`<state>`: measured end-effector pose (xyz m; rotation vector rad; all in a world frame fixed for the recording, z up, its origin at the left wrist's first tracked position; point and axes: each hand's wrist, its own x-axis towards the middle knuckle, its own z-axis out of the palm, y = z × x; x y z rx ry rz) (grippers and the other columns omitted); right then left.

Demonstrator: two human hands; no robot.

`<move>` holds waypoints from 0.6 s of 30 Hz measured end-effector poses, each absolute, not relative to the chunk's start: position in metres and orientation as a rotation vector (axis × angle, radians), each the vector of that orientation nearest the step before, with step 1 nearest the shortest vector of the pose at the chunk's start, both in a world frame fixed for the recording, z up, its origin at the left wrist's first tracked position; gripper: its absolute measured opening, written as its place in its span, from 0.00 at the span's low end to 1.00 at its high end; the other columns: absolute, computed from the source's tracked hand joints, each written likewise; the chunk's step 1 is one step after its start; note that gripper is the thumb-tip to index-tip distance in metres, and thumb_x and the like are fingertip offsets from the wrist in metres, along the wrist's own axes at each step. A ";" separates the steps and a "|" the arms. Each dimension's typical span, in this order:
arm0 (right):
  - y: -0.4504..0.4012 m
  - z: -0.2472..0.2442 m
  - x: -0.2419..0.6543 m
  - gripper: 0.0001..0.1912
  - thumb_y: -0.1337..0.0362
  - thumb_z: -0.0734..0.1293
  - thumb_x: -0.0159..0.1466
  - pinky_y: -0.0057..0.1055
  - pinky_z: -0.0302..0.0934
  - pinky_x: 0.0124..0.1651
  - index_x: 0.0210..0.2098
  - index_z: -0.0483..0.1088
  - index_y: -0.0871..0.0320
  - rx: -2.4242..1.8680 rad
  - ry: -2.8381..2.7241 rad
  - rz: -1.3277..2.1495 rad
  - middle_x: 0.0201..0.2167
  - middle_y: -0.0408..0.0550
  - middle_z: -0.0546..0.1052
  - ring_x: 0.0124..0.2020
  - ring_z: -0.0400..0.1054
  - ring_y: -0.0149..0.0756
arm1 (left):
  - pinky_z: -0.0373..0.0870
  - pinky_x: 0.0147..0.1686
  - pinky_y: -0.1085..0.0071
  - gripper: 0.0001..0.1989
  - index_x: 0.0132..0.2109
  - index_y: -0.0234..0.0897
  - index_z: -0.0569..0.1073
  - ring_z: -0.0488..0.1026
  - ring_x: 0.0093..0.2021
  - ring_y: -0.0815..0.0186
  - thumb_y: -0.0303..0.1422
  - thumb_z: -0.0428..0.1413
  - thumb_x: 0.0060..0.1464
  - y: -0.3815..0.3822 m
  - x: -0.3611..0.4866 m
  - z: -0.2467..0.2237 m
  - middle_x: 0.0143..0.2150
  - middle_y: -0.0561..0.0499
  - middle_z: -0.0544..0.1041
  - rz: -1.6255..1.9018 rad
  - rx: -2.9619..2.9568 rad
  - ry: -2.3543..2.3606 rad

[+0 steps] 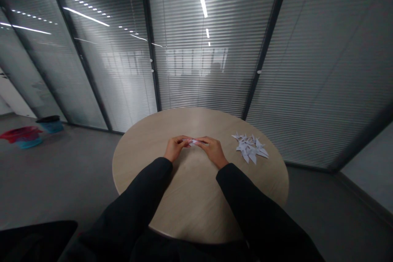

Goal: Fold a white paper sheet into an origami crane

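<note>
1. Red cloth (21, 134) lies draped over a blue tub (29, 143) on the grey floor (76, 176) at the far left. Just to its right stands a blue bin (50, 127) with a black top.
2. Low in the near left corner sits a black shape (37, 239), too dark to identify.
3. Behind everything, a glass partition (196, 49) with slatted blinds runs from left to right. Dark metal frames divide it into tall panels, and ceiling lights reflect in the panes.
4. A round wood-toned counter (193, 213) stands in the middle, its far edge close to the partition.
5. The left hand (175, 148) reaches out of a black sleeve (141, 188) toward the middle of the counter. Its thumb and fingers pinch the left side of a small folded white paper (193, 142).
6. The right hand (213, 150), coming from a second black sleeve (245, 200), pinches the paper's right side. Both grips are pressed together on the paper, and the fingertips nearly meet, hiding much of it. The paper sits between the hands, over the counter's middle; whether it touches the surface cannot be told.
7. Right of the hands, a pile of pointed folded white paper pieces (250, 147) lies on the counter near its right edge, apart from the right hand.
8. At the far right, a pale wall panel (368, 163) meets the partition.
</note>
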<state>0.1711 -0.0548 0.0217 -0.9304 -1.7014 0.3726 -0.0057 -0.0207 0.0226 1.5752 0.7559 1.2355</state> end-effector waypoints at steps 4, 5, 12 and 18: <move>-0.052 0.019 0.172 0.09 0.59 0.69 0.59 0.32 0.64 0.44 0.35 0.77 0.57 -0.930 -1.702 0.358 0.36 0.48 0.78 0.38 0.72 0.37 | 0.72 0.36 0.68 0.23 0.37 0.28 0.78 0.74 0.30 0.66 0.45 0.64 0.40 -0.020 -0.005 0.022 0.35 0.42 0.78 1.239 1.569 0.749; -0.051 0.018 0.172 0.10 0.59 0.69 0.59 0.31 0.64 0.44 0.35 0.77 0.58 -0.933 -1.698 0.357 0.36 0.48 0.78 0.38 0.72 0.37 | 0.72 0.36 0.69 0.23 0.37 0.28 0.78 0.73 0.30 0.66 0.45 0.64 0.40 -0.021 -0.005 0.022 0.35 0.42 0.78 1.240 1.567 0.745; -0.049 0.017 0.172 0.10 0.58 0.70 0.57 0.31 0.66 0.43 0.34 0.78 0.58 -0.948 -1.655 0.373 0.34 0.49 0.78 0.37 0.73 0.38 | 0.72 0.36 0.69 0.21 0.35 0.29 0.78 0.73 0.30 0.66 0.44 0.63 0.40 -0.025 -0.005 0.026 0.35 0.42 0.78 1.245 1.573 0.730; -0.046 0.015 0.171 0.13 0.55 0.70 0.55 0.33 0.67 0.42 0.33 0.78 0.59 -0.967 -1.589 0.453 0.34 0.51 0.78 0.36 0.73 0.41 | 0.71 0.34 0.70 0.20 0.34 0.28 0.78 0.72 0.29 0.67 0.44 0.63 0.41 -0.026 -0.005 0.027 0.33 0.43 0.78 1.266 1.589 0.749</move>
